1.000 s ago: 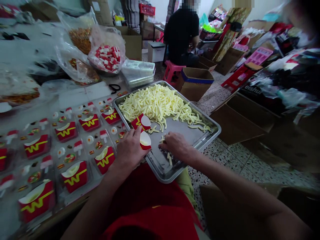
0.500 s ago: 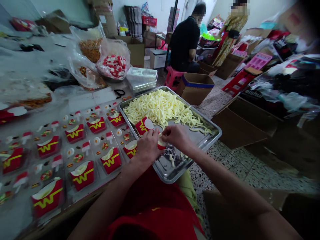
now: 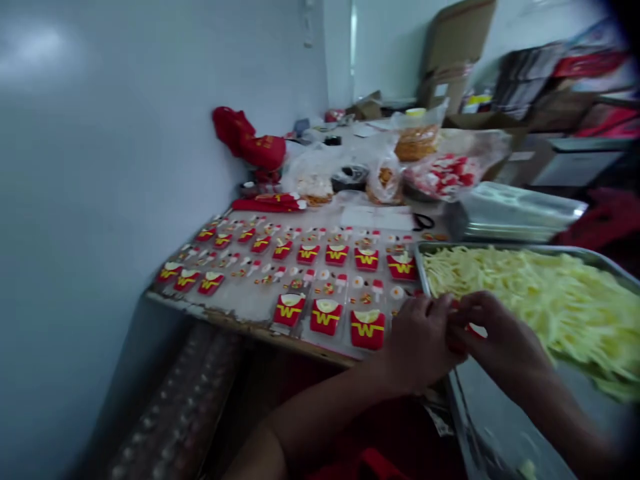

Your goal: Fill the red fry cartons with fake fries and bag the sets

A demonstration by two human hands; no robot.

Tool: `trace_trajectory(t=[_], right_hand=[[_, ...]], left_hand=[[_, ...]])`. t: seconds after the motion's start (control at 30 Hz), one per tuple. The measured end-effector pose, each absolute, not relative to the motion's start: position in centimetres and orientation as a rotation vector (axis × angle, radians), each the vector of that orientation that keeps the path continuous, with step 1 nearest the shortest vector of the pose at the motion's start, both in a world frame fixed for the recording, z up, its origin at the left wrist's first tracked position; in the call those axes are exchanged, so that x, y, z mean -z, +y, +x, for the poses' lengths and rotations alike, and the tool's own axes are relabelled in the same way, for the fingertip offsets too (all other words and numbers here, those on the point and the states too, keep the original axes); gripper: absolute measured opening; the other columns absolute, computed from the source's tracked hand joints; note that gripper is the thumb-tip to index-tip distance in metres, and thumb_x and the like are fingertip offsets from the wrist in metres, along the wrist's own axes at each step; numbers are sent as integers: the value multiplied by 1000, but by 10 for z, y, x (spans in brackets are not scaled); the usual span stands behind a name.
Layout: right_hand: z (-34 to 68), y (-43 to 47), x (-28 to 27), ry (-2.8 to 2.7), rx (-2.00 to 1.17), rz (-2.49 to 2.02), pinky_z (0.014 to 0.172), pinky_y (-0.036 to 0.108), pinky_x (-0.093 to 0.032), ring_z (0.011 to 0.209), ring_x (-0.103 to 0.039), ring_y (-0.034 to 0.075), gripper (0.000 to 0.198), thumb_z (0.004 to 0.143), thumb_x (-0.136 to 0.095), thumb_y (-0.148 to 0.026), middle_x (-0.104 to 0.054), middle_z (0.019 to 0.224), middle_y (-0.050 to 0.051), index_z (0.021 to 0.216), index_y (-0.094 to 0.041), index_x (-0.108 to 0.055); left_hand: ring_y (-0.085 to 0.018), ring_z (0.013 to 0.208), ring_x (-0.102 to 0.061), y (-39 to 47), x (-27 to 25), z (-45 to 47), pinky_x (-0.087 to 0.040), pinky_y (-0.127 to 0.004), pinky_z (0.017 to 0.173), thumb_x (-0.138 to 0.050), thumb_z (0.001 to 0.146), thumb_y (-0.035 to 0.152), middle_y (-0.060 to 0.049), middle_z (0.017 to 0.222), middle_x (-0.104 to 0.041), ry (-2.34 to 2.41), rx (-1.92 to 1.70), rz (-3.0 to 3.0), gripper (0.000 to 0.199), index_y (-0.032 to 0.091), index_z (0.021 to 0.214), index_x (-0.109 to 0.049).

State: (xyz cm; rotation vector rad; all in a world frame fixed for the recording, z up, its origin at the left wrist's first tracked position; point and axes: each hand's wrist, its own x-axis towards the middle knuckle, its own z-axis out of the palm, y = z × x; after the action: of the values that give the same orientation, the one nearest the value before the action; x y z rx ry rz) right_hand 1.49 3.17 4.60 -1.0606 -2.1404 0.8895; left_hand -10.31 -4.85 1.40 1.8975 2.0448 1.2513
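My left hand (image 3: 423,343) is closed around a small red fry carton (image 3: 456,339), mostly hidden by the fingers. My right hand (image 3: 500,343) pinches the carton from the other side, where a bit of white shows. Both hands are over the left edge of a metal tray (image 3: 453,393) heaped with pale yellow strips shaped like fries (image 3: 540,287). Left of them, rows of clear plastic packs lie on the table, many holding a red carton with a yellow W (image 3: 367,330) and small food-shaped pieces.
Clear bags of red-and-white pieces (image 3: 445,175) and brown pieces (image 3: 417,141) stand at the table's back. Stacked clear plastic trays (image 3: 520,210) and black-handled scissors (image 3: 424,221) lie behind the metal tray. A wall (image 3: 125,167) borders the left side.
The view has swung left, so the hands and metal tray appear farther right. Both hands remain together at a red carton; the other people are out of view.
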Motion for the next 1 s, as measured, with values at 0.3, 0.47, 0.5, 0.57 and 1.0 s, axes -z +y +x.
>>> trace_trajectory(t=[0.3, 0.47, 0.5, 0.57, 1.0], right_hand=[[-146, -44, -65, -2619, -931, -110, 80, 35, -47, 87, -67, 23, 19, 86, -48, -17, -73, 91, 5, 101, -23, -58], [-191, -63, -59, -2276, -1434, -53, 78, 31, -51, 88, -66, 19, 13, 89, -62, -28, -71, 99, 6, 100, -21, -60], [-195, -60, -56, -2230, -1536, -96, 76, 31, -52, 85, -67, 19, 14, 89, -64, -32, -71, 96, 6, 97, -21, -61], [-198, -50, -46, -2209, -1656, -214, 72, 30, -53, 79, -67, 18, 19, 88, -67, -39, -72, 89, 5, 90, -21, -63], [-94, -11, -17, -2345, -1472, -621, 56, 33, -59, 68, -70, 26, 26, 73, -75, -54, -72, 76, 6, 77, -28, -73]], left_hand=[[-26, 111, -62, -156, -6, -226, -51, -41, 97, -74, 71, 20, -9, 120, -66, 2332, -1743, 1381, 64, 25, 132, -56], [-27, 120, -59, -236, -7, -299, -48, -41, 104, -88, 64, 41, -10, 130, -61, 2580, -1531, 1011, 90, 22, 142, -49], [-27, 119, -60, -249, -7, -317, -48, -41, 104, -89, 63, 45, -10, 128, -62, 2688, -1454, 904, 91, 21, 142, -50], [-29, 119, -59, -272, -7, -355, -46, -44, 105, -89, 61, 52, -12, 124, -61, 2933, -1194, 724, 90, 18, 137, -55], [-27, 121, -58, -310, 24, -432, -46, -40, 105, -56, 93, 38, -16, 129, -62, 3260, -570, 763, 48, 14, 134, -57]])
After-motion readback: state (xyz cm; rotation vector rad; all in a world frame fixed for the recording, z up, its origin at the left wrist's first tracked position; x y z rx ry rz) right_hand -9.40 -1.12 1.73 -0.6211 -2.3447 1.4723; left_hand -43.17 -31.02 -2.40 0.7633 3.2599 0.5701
